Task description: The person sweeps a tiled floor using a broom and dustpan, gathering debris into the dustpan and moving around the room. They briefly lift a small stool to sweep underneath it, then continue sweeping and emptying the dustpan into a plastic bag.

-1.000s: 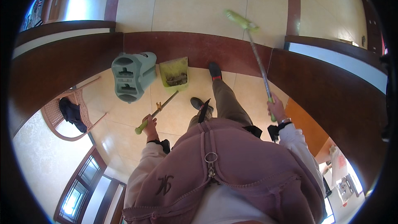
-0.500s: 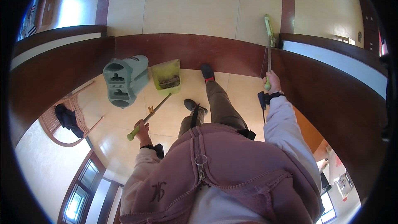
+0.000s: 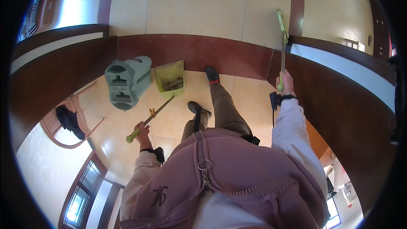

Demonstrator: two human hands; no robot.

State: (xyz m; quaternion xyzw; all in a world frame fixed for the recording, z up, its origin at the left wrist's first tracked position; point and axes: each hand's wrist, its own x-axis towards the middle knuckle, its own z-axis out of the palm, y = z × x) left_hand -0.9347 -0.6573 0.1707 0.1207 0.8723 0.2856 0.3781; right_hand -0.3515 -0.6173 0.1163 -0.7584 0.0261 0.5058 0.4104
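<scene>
My left hand [image 3: 144,133] is closed round the upper end of a dustpan's long metal handle, which has a green grip. The pale green dustpan [image 3: 166,73] rests on the floor ahead, with a greyish clump of dirt [image 3: 173,85] in it. Out to the right, my right hand [image 3: 287,81] is wrapped round the handle of a broom [image 3: 283,29] near its green grip. The broom's light green head points away from me, beyond the dark red floor strip and beside the end of the right-hand wooden panel. Its bristles cannot be made out.
A grey-green plastic bin [image 3: 132,82] stands just left of the dustpan. Farther left is a woven chair [image 3: 51,123] with a dark cloth on it. Dark wooden panels [image 3: 339,85] flank both sides, and a dark red strip [image 3: 178,44] crosses the tiled floor.
My right hand and the broom have shifted a little right, the broom head slightly farther away. My left hand has moved slightly left with the handle's end. The dustpan has stayed in place.
</scene>
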